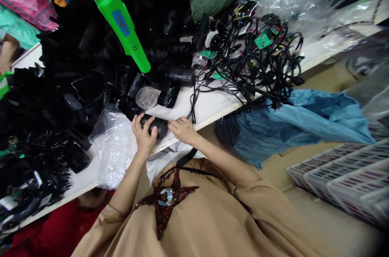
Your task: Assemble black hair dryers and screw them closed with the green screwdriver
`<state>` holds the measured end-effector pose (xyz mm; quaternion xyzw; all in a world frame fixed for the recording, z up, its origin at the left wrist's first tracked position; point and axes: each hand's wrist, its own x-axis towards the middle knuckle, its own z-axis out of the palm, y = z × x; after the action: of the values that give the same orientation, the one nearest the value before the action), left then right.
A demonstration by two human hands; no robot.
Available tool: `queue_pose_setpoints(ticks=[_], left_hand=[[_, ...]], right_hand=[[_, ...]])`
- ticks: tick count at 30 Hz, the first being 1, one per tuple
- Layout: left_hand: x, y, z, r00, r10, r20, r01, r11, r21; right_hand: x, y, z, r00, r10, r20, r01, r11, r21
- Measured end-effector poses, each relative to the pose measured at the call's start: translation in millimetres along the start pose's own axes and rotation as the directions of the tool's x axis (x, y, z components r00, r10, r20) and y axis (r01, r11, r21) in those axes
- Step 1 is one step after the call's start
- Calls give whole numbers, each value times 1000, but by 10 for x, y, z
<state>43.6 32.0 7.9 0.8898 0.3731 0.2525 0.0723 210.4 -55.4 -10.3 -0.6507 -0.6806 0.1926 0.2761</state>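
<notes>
A black plastic cylinder [159, 126] lies on its side near the front edge of the white table. My left hand [145, 134] is wrapped round its left part, fingers over the top and thumb at the near side. At the cylinder's right end, my right hand [183, 130] has its fingers pressed together; whatever they hold, if anything, is hidden. Just beyond the cylinder sits a round dish of small metal screws [149, 99]. A bright green electric screwdriver [123, 26] hangs above the table.
Tangled black cables with green circuit boards [262, 40] are heaped at the right. Many black plastic parts [91, 83] cover the left and back. Clear bubble wrap [114, 151] lies left of my hands. A blue sack [291, 123] and white crates [343, 180] stand below on the right.
</notes>
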Motion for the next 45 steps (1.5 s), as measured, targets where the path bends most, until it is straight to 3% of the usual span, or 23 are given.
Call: queue_pose_setpoints(ticks=[7, 9, 12, 15, 17, 19, 21, 23, 25, 29, 33, 36, 39, 45], left_hand=[[-142, -28, 66, 997, 36, -73, -39, 998, -49], [-141, -38, 69, 997, 41, -66, -45, 997, -60], [-125, -47, 63, 998, 46, -39, -50, 992, -118], [-166, 7, 79, 991, -119, -66, 97, 956, -275], [-236, 98, 119, 924, -375, -76, 304, 840, -450], [-317, 212, 175, 792, -609, 44, 489, 589, -644], [-379, 311, 222, 688, -685, 240, 563, 295, -772], [-402, 366, 232, 662, -672, 333, 561, 148, -815], [-388, 374, 193, 687, -668, 286, 541, 207, -815], [-294, 338, 9, 807, -571, 149, 461, 452, -764], [-185, 379, -199, 882, -433, 186, 410, 512, -755], [-126, 454, -301, 910, -397, 121, 335, 529, -780], [-120, 496, -321, 921, -384, 63, 289, 568, -770], [-194, 471, -318, 923, -371, 103, 323, 604, -729]], right_hand=[[135, 53, -207, 991, 119, 67, -127, 982, 142], [255, 45, -268, 972, 130, 198, -172, 962, 214], [412, 6, -304, 887, 165, 431, -322, 890, 323], [466, -25, -274, 869, 196, 454, -376, 858, 351], [445, -33, -240, 883, 188, 430, -363, 854, 372], [399, -42, -216, 901, 157, 405, -334, 847, 415], [348, -66, -215, 921, 105, 375, -285, 837, 467], [306, -102, -235, 939, 53, 339, -232, 827, 513], [276, -137, -255, 954, -1, 300, -178, 802, 570], [229, -166, -216, 971, -61, 230, -121, 706, 698], [168, -164, -115, 990, -32, 139, -87, 636, 767], [133, -175, -107, 998, -26, 61, -29, 655, 755], [118, -206, -175, 997, -53, 58, -3, 713, 701], [120, -275, -348, 987, -115, 111, 22, 785, 619]])
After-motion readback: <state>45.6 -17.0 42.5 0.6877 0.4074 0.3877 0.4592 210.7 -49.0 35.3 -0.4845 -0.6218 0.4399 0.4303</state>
